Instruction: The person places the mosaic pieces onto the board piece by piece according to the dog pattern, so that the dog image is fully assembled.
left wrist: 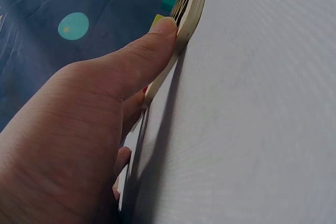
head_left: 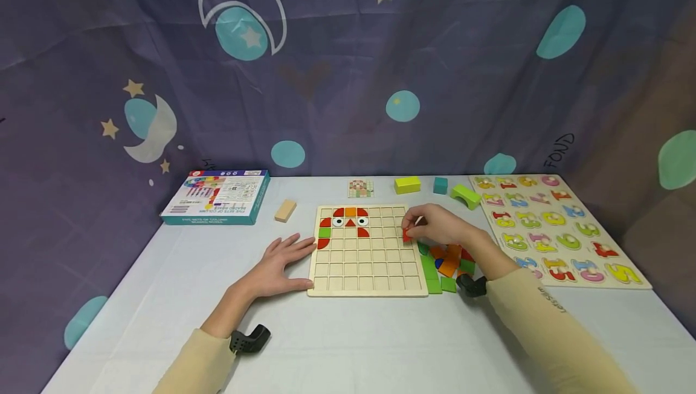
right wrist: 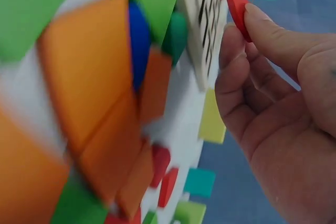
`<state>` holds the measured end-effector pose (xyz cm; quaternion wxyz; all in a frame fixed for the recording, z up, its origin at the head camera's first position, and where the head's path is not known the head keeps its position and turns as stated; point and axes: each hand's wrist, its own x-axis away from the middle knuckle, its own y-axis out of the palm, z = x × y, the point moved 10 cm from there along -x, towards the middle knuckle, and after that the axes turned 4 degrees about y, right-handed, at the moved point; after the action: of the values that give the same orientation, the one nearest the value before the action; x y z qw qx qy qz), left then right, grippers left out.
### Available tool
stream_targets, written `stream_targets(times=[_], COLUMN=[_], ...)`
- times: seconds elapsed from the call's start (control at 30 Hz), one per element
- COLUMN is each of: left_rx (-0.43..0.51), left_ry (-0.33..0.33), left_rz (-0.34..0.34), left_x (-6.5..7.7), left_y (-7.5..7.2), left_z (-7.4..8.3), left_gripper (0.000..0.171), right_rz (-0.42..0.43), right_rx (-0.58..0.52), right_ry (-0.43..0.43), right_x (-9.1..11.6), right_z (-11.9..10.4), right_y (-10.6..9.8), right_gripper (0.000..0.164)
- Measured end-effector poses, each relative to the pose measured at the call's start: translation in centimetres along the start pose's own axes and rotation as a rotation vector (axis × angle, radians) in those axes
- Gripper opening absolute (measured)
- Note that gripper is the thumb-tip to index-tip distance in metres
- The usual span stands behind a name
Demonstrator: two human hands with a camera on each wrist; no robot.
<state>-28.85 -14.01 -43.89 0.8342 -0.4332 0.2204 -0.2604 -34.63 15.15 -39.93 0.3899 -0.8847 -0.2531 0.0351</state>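
My right hand [head_left: 435,223] pinches a red piece [right wrist: 238,13] between thumb and fingertips, over the right side of a wooden grid board [head_left: 370,266]. My left hand [head_left: 277,267] lies spread at the board's left edge, thumb and fingertips touching it; in the left wrist view its thumb [left wrist: 149,51] rests along the rim. Set in the upper left cells are red quarter-round pieces [head_left: 324,243], a green square [head_left: 324,232], an orange square [head_left: 350,211] and two eye pieces [head_left: 362,222]. Right of the board lies a pile of loose pieces, including orange ones [right wrist: 89,66] and green ones [head_left: 429,270].
A small pattern card [head_left: 361,188] lies behind the board. Nearby stand a yellow block [head_left: 407,185], a teal block [head_left: 440,185], a green arch [head_left: 466,196] and a plain wooden block [head_left: 285,210]. A flat box [head_left: 217,197] sits back left, a number puzzle board [head_left: 560,231] right.
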Motion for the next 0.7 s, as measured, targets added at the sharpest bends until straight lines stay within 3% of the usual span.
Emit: stream_targets(times=[0.1, 0.33, 0.7], left_rx=[0.0, -0.004, -0.004], left_ry=[0.001, 0.008, 0.011], left_rz=[0.0, 0.004, 0.005], left_x=[0.0, 0.0, 0.0], left_y=[0.0, -0.1, -0.1], left_z=[0.0, 0.1, 0.2], left_gripper=[0.084, 0.084, 0.084], right_rz=[-0.006, -0.034, -0.04], right_rx=[0.002, -0.053, -0.007], right_ry=[-0.045, -0.057, -0.124], right_x=[-0.6, -1.9, -3.7], right_z=[-1.2, -2.8, -5.2], right_y=[0.7, 2.4, 4.8], right_gripper=[0.005, 0.004, 0.006])
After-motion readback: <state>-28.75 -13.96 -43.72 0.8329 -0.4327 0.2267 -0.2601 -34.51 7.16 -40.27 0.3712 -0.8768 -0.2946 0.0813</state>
